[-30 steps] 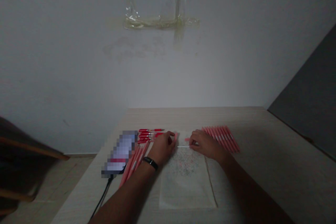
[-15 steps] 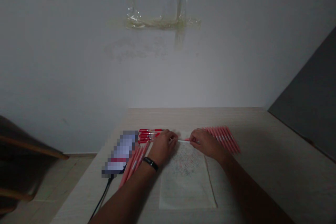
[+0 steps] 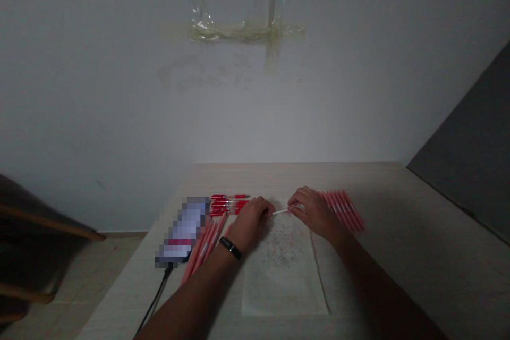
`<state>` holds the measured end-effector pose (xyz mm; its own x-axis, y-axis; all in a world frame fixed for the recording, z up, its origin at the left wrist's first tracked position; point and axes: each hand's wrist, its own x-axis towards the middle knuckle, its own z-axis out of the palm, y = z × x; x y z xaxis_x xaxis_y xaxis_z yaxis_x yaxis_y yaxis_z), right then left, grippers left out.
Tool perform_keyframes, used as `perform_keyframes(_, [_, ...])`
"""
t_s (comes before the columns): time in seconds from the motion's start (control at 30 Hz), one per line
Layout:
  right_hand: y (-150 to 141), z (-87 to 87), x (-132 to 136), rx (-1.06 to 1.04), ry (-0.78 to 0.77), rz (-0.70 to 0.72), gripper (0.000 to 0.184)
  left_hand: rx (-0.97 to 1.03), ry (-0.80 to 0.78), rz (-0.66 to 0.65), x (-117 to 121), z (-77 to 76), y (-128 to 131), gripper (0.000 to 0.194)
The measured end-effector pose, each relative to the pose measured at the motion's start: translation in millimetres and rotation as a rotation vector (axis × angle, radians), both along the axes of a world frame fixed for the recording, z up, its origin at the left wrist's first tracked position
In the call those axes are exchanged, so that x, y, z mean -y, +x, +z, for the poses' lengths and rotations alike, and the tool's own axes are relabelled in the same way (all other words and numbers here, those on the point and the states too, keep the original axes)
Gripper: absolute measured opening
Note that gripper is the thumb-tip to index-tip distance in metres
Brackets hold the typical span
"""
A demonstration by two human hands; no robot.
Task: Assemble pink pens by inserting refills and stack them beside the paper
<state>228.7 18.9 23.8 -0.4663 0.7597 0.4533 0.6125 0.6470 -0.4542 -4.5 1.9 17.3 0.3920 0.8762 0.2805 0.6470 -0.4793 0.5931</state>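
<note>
A thin white pen refill point(image 3: 280, 212) spans the gap between my hands, tilted slightly up to the right. My left hand point(image 3: 255, 220), with a dark band at the wrist, is closed around its left end; the fingers hide what else lies in the grip. The fingertips of my right hand point(image 3: 313, 212) pinch the other end. Beneath them lies a pale sheet point(image 3: 285, 292) with dark and reddish scribbles on its upper part. Pink pens point(image 3: 345, 210) lie in a slanted row just beyond my right hand. More pink pens point(image 3: 203, 244) rest beside my left forearm.
Several red pens point(image 3: 229, 204) lie stacked left of my left hand. A phone with a blurred screen point(image 3: 183, 231) and a black cable point(image 3: 159, 292) is at the table's left side. A wall point(image 3: 295, 117) rises behind the table. Brown cord point(image 3: 320, 276) runs along the sheet's right edge.
The refill has risen off the sheet's top edge and turned from level to tilted. My right hand has moved up a little; a small pink piece beside it no longer shows on the table.
</note>
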Motion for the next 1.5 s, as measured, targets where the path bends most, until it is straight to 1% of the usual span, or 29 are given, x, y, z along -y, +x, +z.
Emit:
perform_keyframes(0.1, [8,-1.9,-6,-0.012,0.021,-0.144,0.01,-0.026,-0.013,0.055,-1,-1.4,-3,0.024])
perform_keyframes(0.17, [10,-3.9,-7,0.037,-0.012,-0.17,0.012,-0.052,-0.03,0.078,-1,0.0,-5,0.026])
perform_keyframes(0.27, [10,-6.9,-6,0.149,-0.082,-0.094,0.011,-0.07,-0.047,0.123,1,2.9,-5,0.026])
perform_keyframes(0.33, [8,-8.4,-5,0.193,-0.097,-0.047,0.011,-0.078,-0.049,0.138,1,3.3,-5,0.024])
perform_keyframes(0.53, [6,-10.9,-2,0.179,-0.099,-0.028,0.01,-0.072,-0.031,0.127,-1,-3.7,-5,0.023])
perform_keyframes(0.63, [6,-13.1,-2,0.153,-0.115,-0.029,0.009,-0.07,-0.034,0.126,-2,-5.2,-5,0.023])
perform_keyframes(0.9, [7,-21.2,-5,0.164,-0.125,-0.053,0.009,-0.079,-0.045,0.102,0,-2.1,-5,0.024])
perform_keyframes(1.2, [6,-15.2,-2,0.169,-0.174,-0.053,0.008,-0.116,-0.054,0.115,0,-1.1,-4,0.023])
perform_keyframes(1.33, [7,-15.5,-4,0.176,-0.148,-0.04,0.011,-0.111,-0.037,0.103,0,-1.6,-4,0.024])
perform_keyframes(1.5, [10,-18.4,-10,0.116,-0.089,-0.105,0.008,-0.131,-0.025,0.1,-1,-3.0,-5,0.024])
